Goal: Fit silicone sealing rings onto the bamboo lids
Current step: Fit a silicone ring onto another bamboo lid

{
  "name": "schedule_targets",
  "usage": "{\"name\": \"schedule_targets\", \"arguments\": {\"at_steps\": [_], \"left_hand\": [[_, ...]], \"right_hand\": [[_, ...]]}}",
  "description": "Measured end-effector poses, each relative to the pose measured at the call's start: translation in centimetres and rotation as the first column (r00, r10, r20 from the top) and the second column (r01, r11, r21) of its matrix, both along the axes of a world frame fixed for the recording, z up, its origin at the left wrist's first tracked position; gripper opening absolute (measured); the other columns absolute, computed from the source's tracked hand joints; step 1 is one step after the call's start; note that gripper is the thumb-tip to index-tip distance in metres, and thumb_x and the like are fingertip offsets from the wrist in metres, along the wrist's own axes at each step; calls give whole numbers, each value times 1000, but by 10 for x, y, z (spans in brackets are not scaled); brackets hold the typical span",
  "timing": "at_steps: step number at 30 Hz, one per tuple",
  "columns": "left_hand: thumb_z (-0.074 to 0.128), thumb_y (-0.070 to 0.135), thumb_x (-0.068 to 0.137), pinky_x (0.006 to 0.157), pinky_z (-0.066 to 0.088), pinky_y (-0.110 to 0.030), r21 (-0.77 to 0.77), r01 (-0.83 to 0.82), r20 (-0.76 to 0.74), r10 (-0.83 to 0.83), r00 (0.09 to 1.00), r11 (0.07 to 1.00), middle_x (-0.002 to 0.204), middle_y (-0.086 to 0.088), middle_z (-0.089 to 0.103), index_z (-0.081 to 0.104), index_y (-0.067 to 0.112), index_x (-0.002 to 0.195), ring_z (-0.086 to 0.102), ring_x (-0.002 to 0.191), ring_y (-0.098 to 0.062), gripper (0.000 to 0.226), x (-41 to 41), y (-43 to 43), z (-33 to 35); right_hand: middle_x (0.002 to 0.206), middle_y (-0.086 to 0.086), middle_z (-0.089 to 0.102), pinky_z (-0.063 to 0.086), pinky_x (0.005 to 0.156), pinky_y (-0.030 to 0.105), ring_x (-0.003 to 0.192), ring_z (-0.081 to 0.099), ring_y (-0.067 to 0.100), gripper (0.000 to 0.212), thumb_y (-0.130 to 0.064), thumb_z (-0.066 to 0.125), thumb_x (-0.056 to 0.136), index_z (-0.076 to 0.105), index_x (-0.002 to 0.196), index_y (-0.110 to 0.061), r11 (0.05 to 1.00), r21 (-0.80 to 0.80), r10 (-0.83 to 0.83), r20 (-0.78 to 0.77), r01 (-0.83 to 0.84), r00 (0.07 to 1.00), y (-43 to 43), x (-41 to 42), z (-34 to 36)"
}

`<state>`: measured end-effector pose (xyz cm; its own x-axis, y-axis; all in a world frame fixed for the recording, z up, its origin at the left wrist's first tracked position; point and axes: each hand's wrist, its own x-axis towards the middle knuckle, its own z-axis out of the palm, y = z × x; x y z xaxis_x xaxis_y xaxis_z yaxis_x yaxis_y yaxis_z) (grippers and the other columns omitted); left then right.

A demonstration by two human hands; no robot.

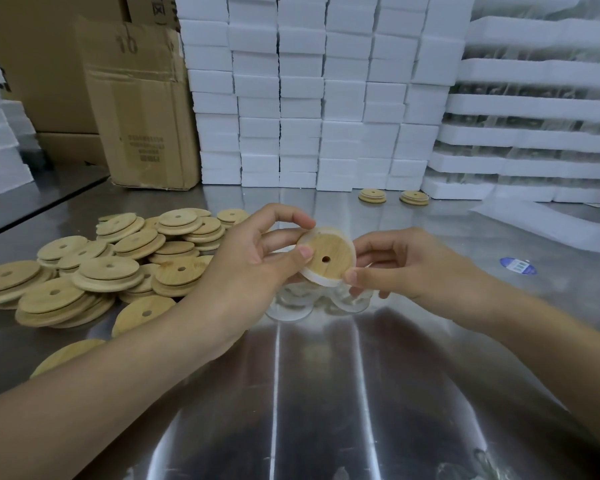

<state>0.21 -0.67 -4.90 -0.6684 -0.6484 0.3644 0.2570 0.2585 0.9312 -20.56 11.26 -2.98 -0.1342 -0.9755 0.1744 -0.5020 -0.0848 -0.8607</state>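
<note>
We hold the bamboo lid [327, 256] tilted between both hands, left fingers [303, 251] gripping its left rim, right fingers [352, 276] pinching the white silicone ring [321, 279] at its near-right edge

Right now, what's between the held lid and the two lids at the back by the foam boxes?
Bare steel table, head view. Nothing lies between the held lid and the two lids.
</note>
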Motion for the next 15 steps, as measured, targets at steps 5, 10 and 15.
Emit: {"name": "schedule_targets", "arguments": {"at_steps": [5,10,15], "left_hand": [[70,-1,99,83,63,-29,4,-65,-16,65,998,998,110,-3,82,68,16,113,80,94,-19,22,-2,4,-1],[84,13,89,87,67,-41,29,-226,-25,227,974,974,103,-2,81,74,14,105,80,88,-14,19,-2,4,1],[89,12,83,75,65,-27,44,-248,-52,251,967,968,87,-5,83,78,8,95,80,79,-15,16,-2,4,2]], "right_hand": [[90,15,80,61,76,24,80,76,21,15,0,78,88,76,103,0,994,-111,1,138,14,990,-5,5,-9],[92,16,80,63,83,29,86,79,29,19,-3,83,83,76,100,-2,971,-223,-47,176,87,983,-4,8,-9],[96,13,81,63,84,33,87,80,31,22,-3,85,83,74,102,-5,970,-222,-58,201,103,978,-5,10,-11]]}}
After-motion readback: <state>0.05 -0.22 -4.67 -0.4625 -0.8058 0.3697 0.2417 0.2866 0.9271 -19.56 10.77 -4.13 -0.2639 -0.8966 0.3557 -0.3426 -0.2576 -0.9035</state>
